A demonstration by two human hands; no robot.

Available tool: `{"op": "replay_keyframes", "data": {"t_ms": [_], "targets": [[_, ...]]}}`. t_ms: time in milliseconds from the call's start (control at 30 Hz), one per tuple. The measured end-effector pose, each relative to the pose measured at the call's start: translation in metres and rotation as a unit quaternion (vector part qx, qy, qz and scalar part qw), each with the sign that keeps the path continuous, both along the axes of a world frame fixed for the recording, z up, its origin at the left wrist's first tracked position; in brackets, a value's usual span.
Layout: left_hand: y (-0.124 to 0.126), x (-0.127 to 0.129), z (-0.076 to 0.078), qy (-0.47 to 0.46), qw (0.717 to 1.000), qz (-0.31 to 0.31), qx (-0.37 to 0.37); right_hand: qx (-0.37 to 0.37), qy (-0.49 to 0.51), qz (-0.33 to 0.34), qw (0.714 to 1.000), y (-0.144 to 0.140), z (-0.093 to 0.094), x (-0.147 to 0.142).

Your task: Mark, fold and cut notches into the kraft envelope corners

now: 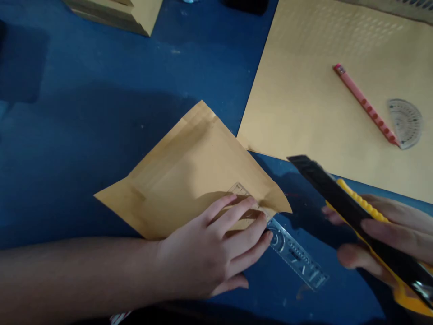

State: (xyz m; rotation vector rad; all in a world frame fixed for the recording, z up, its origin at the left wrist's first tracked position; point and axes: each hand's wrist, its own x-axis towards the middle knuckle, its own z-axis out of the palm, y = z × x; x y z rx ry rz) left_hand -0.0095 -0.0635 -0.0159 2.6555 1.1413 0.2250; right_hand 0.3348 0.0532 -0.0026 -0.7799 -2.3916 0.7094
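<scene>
My left hand (216, 253) lies with its fingers stretched out and a little apart, pressing a clear plastic ruler (297, 257) down. Part of that ruler rests on a folded piece of brown paper (182, 167), and its other end sticks out past the paper over the blue table. The fingers cover its middle. At the right, my right hand (382, 234) is closed around a yellow and black utility knife (352, 207). The knife is held in the air, its tip pointing up and left, apart from the paper and ruler.
A large brown paper sheet (304, 104) covers the upper right of the blue table (84, 113). On it lie a pink pencil (367, 106) and a clear protractor (406, 124). A brown cardboard-like object (118, 18) and a dark object (246, 4) are at the top edge.
</scene>
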Motion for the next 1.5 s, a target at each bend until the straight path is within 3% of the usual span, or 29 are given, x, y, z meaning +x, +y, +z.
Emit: {"op": "replay_keyframes", "data": {"t_ms": [100,333,533,733,967,1133,1300,1433,1500], "targets": [[0.001,-0.001,0.000,-0.008,1.000,0.000,0.004,0.010,0.005,0.063,0.998,0.013,-0.007,-0.036],[0.007,-0.002,-0.001,-0.036,0.999,0.009,0.006,0.009,0.009,0.092,0.996,0.007,0.001,-0.072],[0.009,0.002,-0.001,-0.039,0.999,0.034,0.002,-0.003,-0.001,0.016,1.000,0.007,-0.002,-0.097],[0.010,0.000,-0.003,-0.069,0.996,-0.042,0.027,-0.003,-0.003,-0.009,1.000,0.008,-0.009,-0.099],[0.010,0.000,-0.004,-0.074,0.997,-0.005,0.026,-0.068,-0.007,-0.019,0.997,0.009,-0.010,-0.095],[0.010,0.000,-0.003,-0.087,0.992,-0.072,0.061,-0.069,-0.004,-0.008,0.998,0.011,-0.011,-0.095],[0.010,-0.001,-0.006,-0.068,0.997,0.008,0.024,-0.071,-0.002,-0.003,0.997,0.012,-0.011,-0.096],[0.008,0.001,-0.007,-0.085,0.990,-0.087,0.067,-0.075,-0.002,-0.008,0.997,0.012,-0.011,-0.094],[0.008,0.001,-0.006,-0.087,0.991,-0.066,0.073,-0.081,0.000,-0.008,0.997,0.011,-0.012,-0.093]]}}
